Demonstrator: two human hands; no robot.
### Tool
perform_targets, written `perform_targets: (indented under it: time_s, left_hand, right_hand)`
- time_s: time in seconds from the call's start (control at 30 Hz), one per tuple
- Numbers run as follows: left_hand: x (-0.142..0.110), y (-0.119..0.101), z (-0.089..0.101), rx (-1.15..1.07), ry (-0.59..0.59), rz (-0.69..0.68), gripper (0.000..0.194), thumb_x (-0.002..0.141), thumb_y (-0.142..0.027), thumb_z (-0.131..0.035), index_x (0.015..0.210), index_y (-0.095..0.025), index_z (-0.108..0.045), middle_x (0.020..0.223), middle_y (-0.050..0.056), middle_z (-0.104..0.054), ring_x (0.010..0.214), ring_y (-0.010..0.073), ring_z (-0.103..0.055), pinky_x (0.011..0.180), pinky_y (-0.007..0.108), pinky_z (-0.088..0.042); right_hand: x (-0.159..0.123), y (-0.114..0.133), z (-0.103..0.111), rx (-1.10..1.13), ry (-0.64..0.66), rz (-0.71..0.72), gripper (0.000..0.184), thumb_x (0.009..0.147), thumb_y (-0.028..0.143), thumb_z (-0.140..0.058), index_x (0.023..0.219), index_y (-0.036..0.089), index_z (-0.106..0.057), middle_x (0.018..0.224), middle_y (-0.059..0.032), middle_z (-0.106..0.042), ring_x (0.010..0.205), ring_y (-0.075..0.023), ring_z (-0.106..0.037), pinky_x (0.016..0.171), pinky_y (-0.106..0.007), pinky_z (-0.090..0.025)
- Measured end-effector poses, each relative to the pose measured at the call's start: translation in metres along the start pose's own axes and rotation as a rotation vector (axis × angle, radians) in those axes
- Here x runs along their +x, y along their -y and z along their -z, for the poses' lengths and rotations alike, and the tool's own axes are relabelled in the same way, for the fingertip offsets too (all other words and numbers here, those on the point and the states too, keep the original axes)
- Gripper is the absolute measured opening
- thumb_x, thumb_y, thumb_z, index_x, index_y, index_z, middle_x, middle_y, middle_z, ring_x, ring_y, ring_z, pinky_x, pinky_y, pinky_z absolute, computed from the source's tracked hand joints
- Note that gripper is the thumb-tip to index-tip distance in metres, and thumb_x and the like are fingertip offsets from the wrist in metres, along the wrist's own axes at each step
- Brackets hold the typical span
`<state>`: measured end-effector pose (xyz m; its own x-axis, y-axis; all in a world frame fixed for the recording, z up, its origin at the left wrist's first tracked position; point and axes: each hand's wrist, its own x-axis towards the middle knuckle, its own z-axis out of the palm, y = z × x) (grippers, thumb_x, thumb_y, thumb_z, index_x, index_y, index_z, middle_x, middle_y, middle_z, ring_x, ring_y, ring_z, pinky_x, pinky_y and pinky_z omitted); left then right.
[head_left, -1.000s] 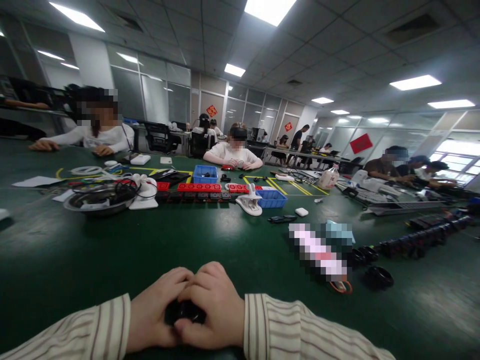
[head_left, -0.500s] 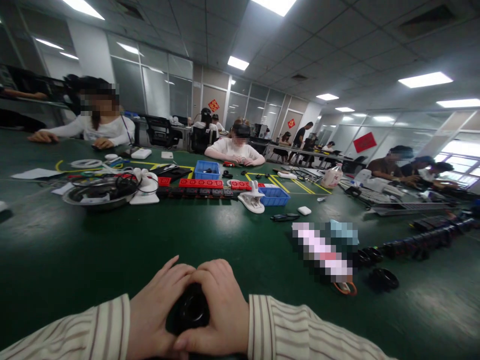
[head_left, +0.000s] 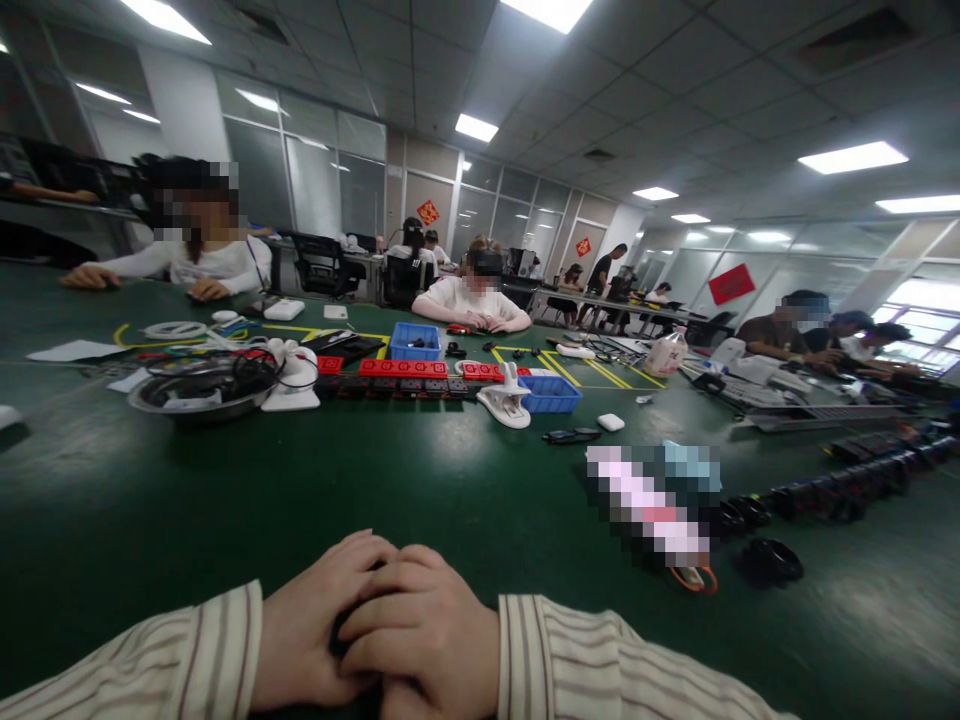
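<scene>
My left hand and my right hand rest together at the near edge of the green table. Both are closed over a small black round object, of which only a dark sliver shows between the fingers. My right hand lies partly over my left. Striped sleeves cover both forearms.
Black round parts lie to the right, beside a blurred-out patch. Farther off stand a metal bowl, red blocks, blue bins and a white clip. Other people sit along the table's far side and right side.
Half a second ago the black object showed plainly between my hands. My fingers have closed over it and my right hand has slid over my left.
</scene>
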<state>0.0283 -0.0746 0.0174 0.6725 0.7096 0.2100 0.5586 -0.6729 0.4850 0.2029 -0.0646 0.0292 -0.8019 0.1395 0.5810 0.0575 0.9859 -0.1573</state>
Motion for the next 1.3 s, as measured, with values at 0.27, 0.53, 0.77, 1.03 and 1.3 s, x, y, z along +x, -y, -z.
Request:
perform_targets:
  time_s: [0.27,0.53,0.77,1.03,1.3]
  left_hand:
    - [-0.012,0.016,-0.009,0.121,-0.122,0.021,0.101,0.046,-0.068,-0.075,0.129,-0.023,-0.042,0.122,0.011,-0.054,0.114,0.0353,-0.049,0.107,0.062,-0.015]
    - [-0.004,-0.002,0.001,0.066,-0.082,0.069,0.051,0.054,-0.048,-0.076,0.096,-0.024,-0.06,0.097,0.002,-0.056,0.093,0.0257,-0.054,0.105,0.058,-0.02]
    - [0.004,-0.004,0.007,-0.087,0.051,0.029,0.039,0.054,-0.018,-0.068,0.091,-0.024,-0.062,0.098,0.001,-0.052,0.092,0.024,-0.052,0.083,0.036,-0.045]
    - [-0.008,0.016,-0.006,0.025,-0.064,0.045,0.09,0.047,-0.053,-0.082,0.125,-0.029,-0.044,0.12,0.006,-0.052,0.112,0.0332,-0.047,0.107,0.06,-0.018]
    - [-0.006,0.005,0.001,0.029,-0.039,0.01,0.078,0.055,-0.065,-0.073,0.117,-0.023,-0.05,0.106,0.006,-0.057,0.1,0.0295,-0.054,0.105,0.065,-0.012]
  right_hand:
    - [0.001,0.011,0.003,0.028,-0.219,-0.442,0.053,0.083,0.063,-0.035,0.104,0.016,-0.052,0.097,-0.008,-0.059,0.089,-0.0205,-0.052,0.082,-0.037,-0.04]
    - [-0.003,0.004,-0.004,-0.004,-0.102,-0.533,0.049,0.076,0.067,-0.054,0.08,0.018,-0.052,0.081,-0.0015,-0.056,0.077,-0.016,-0.051,0.073,-0.03,-0.039]
    - [-0.004,0.002,-0.002,0.101,-0.065,-0.25,0.018,0.078,0.028,-0.045,0.092,0.021,-0.056,0.093,-0.0005,-0.066,0.09,-0.0154,-0.055,0.086,-0.032,-0.039]
    - [0.001,0.005,0.009,0.105,-0.2,-0.205,0.05,0.091,0.054,-0.025,0.108,0.017,-0.053,0.103,-0.0066,-0.064,0.099,-0.0182,-0.055,0.09,-0.035,-0.039]
    - [-0.001,0.005,-0.004,-0.033,-0.277,-0.435,0.078,0.076,0.084,-0.016,0.084,0.016,-0.054,0.079,-0.005,-0.057,0.072,-0.0174,-0.051,0.07,-0.033,-0.039]
